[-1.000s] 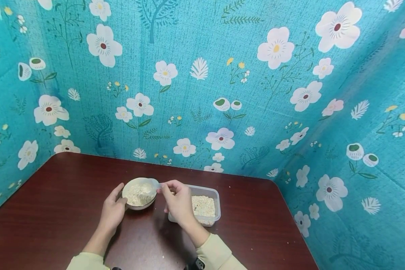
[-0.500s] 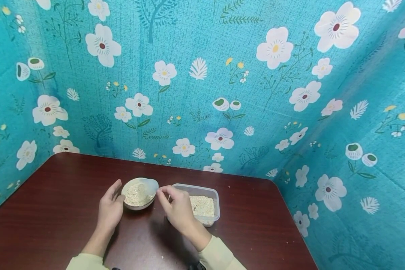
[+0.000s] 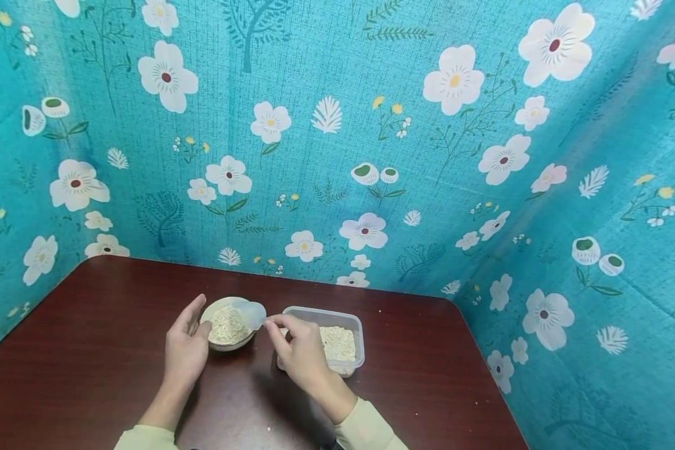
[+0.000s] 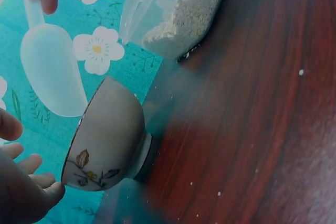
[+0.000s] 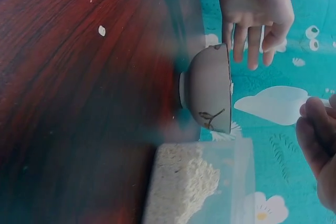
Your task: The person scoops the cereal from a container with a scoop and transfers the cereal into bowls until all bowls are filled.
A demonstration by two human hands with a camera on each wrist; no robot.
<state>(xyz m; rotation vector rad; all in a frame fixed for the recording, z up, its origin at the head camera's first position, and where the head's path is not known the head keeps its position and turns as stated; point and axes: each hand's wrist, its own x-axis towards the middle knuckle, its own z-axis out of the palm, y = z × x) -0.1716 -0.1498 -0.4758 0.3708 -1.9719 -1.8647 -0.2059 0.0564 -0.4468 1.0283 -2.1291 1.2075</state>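
Observation:
A bowl (image 4: pixel 107 129) with a leaf-and-flower pattern outside stands on the table, with pale rolled oats (image 3: pixel 225 327) heaped inside. My left hand (image 3: pixel 185 353) is at the bowl's left side, fingers fairly straight; in the left wrist view a fingertip meets or nearly meets the rim. Between thumb and fingers, my right hand (image 3: pixel 304 359) pinches the handle of a translucent white scoop (image 3: pixel 253 314). The scoop is over the bowl's right side, its tip close to the rim in both wrist views. It appears to carry no oats. My right hand partly hides the oat container.
A clear plastic container (image 3: pixel 362 350) with more oats (image 3: pixel 337 342) stands right of the bowl, partly behind my right hand. Scattered flakes lie on the dark red-brown table (image 3: pixel 427 375). A teal floral cloth (image 3: pixel 315 156) rises behind the table and at its sides.
My left hand's fingers have loosened from round the bowl and straightened. The scoop has turned in my right hand, from dipping into the bowl to lying over its right rim.

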